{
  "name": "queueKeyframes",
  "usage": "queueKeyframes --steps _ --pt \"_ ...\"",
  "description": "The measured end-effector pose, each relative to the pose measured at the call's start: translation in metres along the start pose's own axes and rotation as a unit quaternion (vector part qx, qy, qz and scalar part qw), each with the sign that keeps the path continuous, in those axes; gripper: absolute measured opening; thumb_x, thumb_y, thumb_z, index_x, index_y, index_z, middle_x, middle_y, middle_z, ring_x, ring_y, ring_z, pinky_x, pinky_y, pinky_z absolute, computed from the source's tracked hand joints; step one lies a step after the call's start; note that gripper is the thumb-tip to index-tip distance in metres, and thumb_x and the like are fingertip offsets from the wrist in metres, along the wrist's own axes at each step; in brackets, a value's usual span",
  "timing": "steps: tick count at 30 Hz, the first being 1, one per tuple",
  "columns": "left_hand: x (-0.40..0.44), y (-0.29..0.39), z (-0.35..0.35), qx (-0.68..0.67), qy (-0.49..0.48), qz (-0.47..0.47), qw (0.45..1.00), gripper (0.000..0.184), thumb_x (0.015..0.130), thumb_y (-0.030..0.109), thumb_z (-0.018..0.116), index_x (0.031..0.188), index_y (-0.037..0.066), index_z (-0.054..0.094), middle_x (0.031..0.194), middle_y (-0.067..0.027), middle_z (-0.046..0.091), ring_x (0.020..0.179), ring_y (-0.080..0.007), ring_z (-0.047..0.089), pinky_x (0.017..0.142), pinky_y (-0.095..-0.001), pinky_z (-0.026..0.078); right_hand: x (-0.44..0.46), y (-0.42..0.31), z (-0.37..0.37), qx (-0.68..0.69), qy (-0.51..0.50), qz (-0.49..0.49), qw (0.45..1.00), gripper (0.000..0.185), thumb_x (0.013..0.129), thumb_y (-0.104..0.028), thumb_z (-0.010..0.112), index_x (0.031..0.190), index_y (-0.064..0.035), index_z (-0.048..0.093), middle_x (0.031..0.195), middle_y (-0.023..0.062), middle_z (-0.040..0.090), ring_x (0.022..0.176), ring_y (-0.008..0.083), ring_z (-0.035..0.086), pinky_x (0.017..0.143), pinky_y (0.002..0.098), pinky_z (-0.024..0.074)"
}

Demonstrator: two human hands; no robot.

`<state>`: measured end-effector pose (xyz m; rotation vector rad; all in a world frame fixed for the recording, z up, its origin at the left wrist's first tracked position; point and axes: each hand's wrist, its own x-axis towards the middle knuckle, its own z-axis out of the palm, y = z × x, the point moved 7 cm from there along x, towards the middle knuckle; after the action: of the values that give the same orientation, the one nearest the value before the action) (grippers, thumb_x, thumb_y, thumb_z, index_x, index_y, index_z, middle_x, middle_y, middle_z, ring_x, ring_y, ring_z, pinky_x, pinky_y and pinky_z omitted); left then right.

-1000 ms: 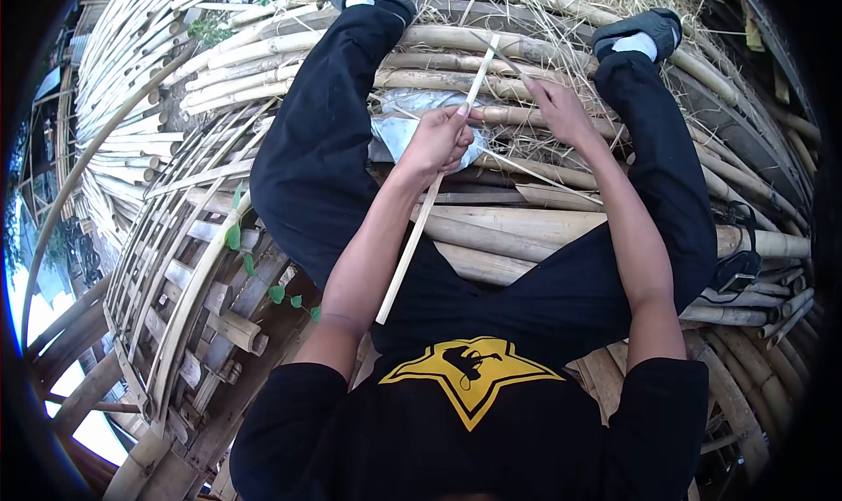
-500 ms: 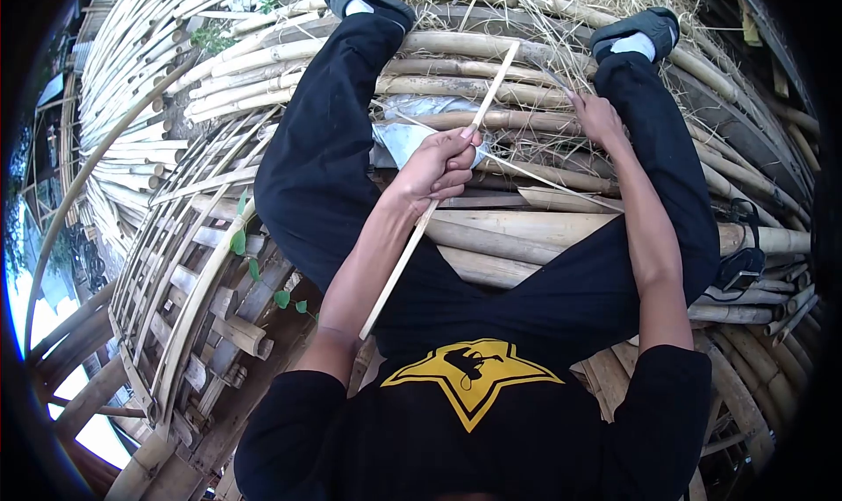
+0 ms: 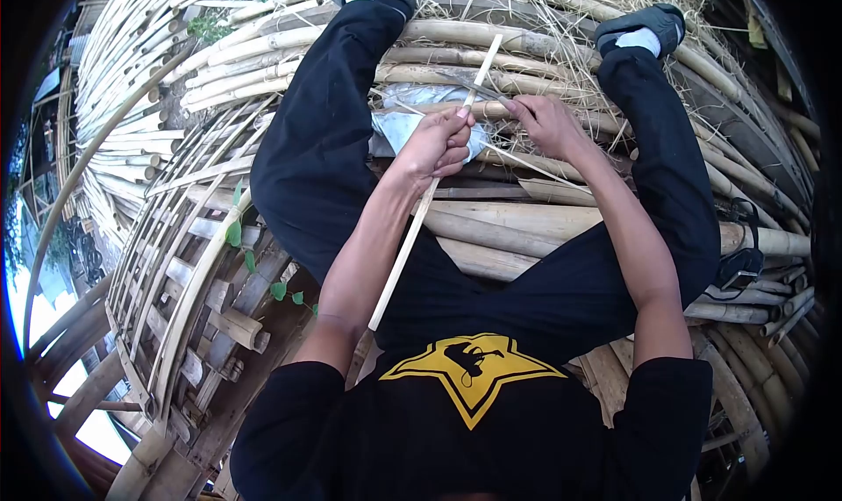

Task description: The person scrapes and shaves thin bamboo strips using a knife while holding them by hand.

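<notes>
My left hand (image 3: 436, 144) is closed around a thin, pale bamboo strip (image 3: 402, 257). The strip slants from beside my left forearm up past my fist to its far end above the hand. My right hand (image 3: 551, 125) is wrapped round the handle of a knife (image 3: 493, 93), and the handle is mostly hidden in the fingers. The blade points left and meets or crosses the strip just beyond my left thumb; whether it cuts in, I cannot tell. Beneath the hands, another thin strip (image 3: 537, 165) and a light-blue sheet (image 3: 403, 131) lie on bamboo poles.
Bamboo poles (image 3: 517, 225) lie under and between my legs. Dry shavings (image 3: 570, 18) are scattered near my right foot. A slatted bamboo frame (image 3: 197, 282) stands at left, with stacked poles (image 3: 132, 89) behind it. A dark strapped object (image 3: 741, 264) rests beside my right thigh.
My right hand has moved left and inward with the knife, from near my right shin to the strip. My left hand keeps its hold, and the strip's far end has shifted slightly left.
</notes>
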<state>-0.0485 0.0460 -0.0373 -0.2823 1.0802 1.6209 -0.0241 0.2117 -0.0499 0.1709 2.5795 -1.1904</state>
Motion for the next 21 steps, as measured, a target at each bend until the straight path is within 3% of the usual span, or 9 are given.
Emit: queueKeyframes --steps 2,4,6,8,9,11,14,17,21 --pt "0.0 -0.005 0.002 -0.002 -0.002 -0.006 1.0 0.018 0.101 0.021 0.04 0.091 0.008 0.048 0.056 0.0058 0.029 0.034 -0.0019 0.022 0.028 -0.0185 0.017 0.001 0.016 -0.001 -0.019 0.012 -0.011 1.0 0.049 0.096 -0.044 0.042 0.084 -0.0008 0.063 0.078 0.0248 0.06 0.075 0.0438 0.057 0.067 0.0488 0.043" --pt "-0.005 -0.007 0.005 -0.011 -0.01 -0.024 1.0 0.019 0.101 0.022 0.04 0.091 0.009 0.048 0.056 0.0064 0.028 0.034 -0.0017 0.021 0.028 -0.0183 0.017 0.007 0.069 -0.013 -0.068 0.104 0.053 0.991 0.05 0.096 -0.045 0.042 0.087 -0.0015 0.064 0.082 0.0249 0.062 0.081 0.0437 0.059 0.072 0.0506 0.0449" --pt "-0.02 -0.004 0.017 -0.016 -0.039 -0.025 0.999 0.019 0.102 0.022 0.04 0.092 0.009 0.049 0.056 0.0065 0.028 0.034 -0.0015 0.021 0.028 -0.0182 0.017 -0.002 0.133 -0.045 -0.178 0.069 0.22 0.957 0.053 0.096 -0.046 0.039 0.089 -0.0012 0.065 0.086 0.0253 0.064 0.087 0.0436 0.06 0.077 0.0516 0.0458" --pt "-0.016 -0.001 0.007 -0.029 -0.031 -0.002 0.999 0.019 0.102 0.022 0.039 0.093 0.008 0.049 0.056 0.0067 0.028 0.034 -0.0014 0.021 0.028 -0.0178 0.016 -0.006 0.181 -0.057 -0.142 0.115 0.217 0.959 0.06 0.097 -0.05 0.033 0.088 0.0006 0.064 0.084 0.0259 0.064 0.089 0.044 0.06 0.078 0.0509 0.0452" --pt "-0.012 0.003 0.004 -0.032 -0.028 -0.002 0.999 0.019 0.102 0.022 0.039 0.093 0.008 0.049 0.056 0.0067 0.028 0.034 -0.0014 0.021 0.028 -0.0178 0.016 -0.002 0.173 -0.053 -0.142 0.111 0.216 0.96 0.06 0.097 -0.05 0.033 0.088 0.0006 0.064 0.084 0.0259 0.064 0.089 0.044 0.06 0.078 0.0509 0.0452" --pt "-0.003 0.005 0.004 -0.015 -0.022 0.003 1.0 0.02 0.102 0.022 0.038 0.094 0.008 0.049 0.056 0.0066 0.028 0.034 -0.0013 0.021 0.028 -0.0176 0.016 0.001 0.136 -0.058 0.018 0.186 0.215 0.958 0.06 0.096 -0.051 0.036 0.085 0.0029 0.06 0.077 0.0252 0.061 0.08 0.0429 0.059 0.074 0.0474 0.044" --pt "0.003 0.004 0.012 -0.013 -0.03 -0.006 0.999 0.021 0.102 0.024 0.038 0.094 0.007 0.049 0.056 0.0065 0.028 0.034 -0.001 0.021 0.028 -0.0173 0.017 0.018 0.059 -0.036 0.053 0.128 0.011 0.99 0.062 0.095 -0.054 0.039 0.084 0.0041 0.057 0.067 0.0211 0.054 0.065 0.0345 0.053 0.068 0.0421 0.0419" --pt "0.001 0.003 0.008 -0.014 -0.017 -0.015 1.0 0.022 0.102 0.025 0.038 0.094 0.007 0.048 0.056 0.0065 0.028 0.034 -0.0011 0.021 0.027 -0.0174 0.017 0.014 0.017 -0.018 0.028 0.015 0.047 0.998 0.061 0.094 -0.053 0.041 0.08 0.0027 0.06 0.064 0.0206 0.055 0.063 0.0361 0.053 0.066 0.043 0.0424" --pt "0.004 0.0 0.004 -0.026 -0.02 -0.019 0.999 0.023 0.103 0.026 0.037 0.092 0.008 0.047 0.055 0.0065 0.027 0.033 -0.0013 0.02 0.027 -0.0174 0.017 0.004 0.003 -0.016 0.012 0.019 0.043 0.999 0.06 0.094 -0.053 0.043 0.076 0.0007 0.063 0.062 0.0198 0.056 0.062 0.0375 0.055 0.064 0.0446 0.0429"
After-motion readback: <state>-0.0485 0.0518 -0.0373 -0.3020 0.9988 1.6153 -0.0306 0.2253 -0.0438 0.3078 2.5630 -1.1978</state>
